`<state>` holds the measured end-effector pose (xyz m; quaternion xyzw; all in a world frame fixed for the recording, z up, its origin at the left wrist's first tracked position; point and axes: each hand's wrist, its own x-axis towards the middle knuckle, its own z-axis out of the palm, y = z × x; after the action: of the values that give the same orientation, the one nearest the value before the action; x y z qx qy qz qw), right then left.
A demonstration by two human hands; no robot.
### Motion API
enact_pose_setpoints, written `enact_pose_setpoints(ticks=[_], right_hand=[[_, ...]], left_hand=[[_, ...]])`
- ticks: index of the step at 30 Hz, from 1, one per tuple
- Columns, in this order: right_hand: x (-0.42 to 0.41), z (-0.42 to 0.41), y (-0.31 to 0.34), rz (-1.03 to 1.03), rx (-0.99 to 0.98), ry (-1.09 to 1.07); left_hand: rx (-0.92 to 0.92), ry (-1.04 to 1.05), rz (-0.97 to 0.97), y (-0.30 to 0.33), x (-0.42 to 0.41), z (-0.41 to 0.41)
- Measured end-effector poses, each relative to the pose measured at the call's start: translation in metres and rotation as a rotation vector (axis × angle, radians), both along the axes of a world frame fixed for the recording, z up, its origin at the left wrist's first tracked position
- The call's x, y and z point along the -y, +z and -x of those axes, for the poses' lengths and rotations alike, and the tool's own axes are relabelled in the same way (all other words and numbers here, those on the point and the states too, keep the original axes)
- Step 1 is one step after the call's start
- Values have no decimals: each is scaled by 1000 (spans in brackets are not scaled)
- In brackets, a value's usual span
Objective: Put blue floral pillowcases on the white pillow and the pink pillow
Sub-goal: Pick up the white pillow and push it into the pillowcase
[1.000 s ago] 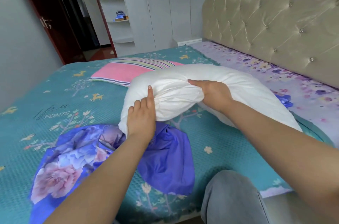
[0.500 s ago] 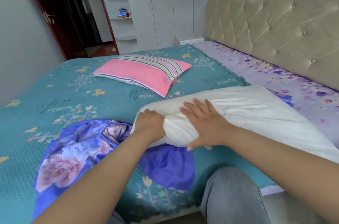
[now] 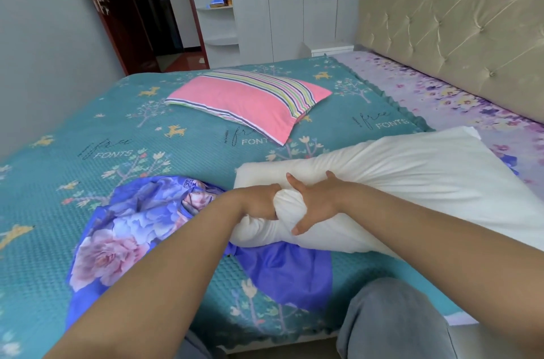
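Observation:
The white pillow (image 3: 412,182) lies across the teal bedspread, its near end bunched up. My left hand (image 3: 259,202) grips that bunched end with curled fingers. My right hand (image 3: 315,202) presses on the same end beside it, fingers spread and thumb pointing down. A blue floral pillowcase (image 3: 141,223) lies crumpled on the bed to the left, part of it under the pillow's near end. The pink pillow (image 3: 250,102) with a striped band rests flat farther back, untouched.
The teal bedspread (image 3: 88,152) covers the bed; a purple floral sheet (image 3: 441,99) shows by the padded beige headboard (image 3: 456,29). My grey-trousered knee (image 3: 391,320) is at the bed's near edge. A dark open door (image 3: 132,5) and white shelves (image 3: 215,5) stand behind.
The white pillow came down from a raised position to lie low on the bed. My left hand closed round its bunched end; my right hand shifted onto the same end, fingers spread.

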<state>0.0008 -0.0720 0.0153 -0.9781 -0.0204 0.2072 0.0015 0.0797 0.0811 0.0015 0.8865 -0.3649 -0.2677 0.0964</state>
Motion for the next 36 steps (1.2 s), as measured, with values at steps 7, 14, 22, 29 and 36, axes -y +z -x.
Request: enact_pose_setpoints(ticks=[7, 14, 22, 29, 36], right_hand=[[2, -50, 6, 64, -163, 8], [33, -111, -3, -140, -159, 13], [68, -149, -22, -289, -235, -1], [58, -169, -22, -85, -331, -28], [52, -141, -35, -83, -110, 13]], left_hand=[[-182, 146, -46, -7, 6, -30], [-108, 148, -390, 6, 54, -81], [134, 20, -377, 3, 86, -117], [-21, 110, -202, -24, 62, -144], [272, 10, -185, -29, 48, -111]])
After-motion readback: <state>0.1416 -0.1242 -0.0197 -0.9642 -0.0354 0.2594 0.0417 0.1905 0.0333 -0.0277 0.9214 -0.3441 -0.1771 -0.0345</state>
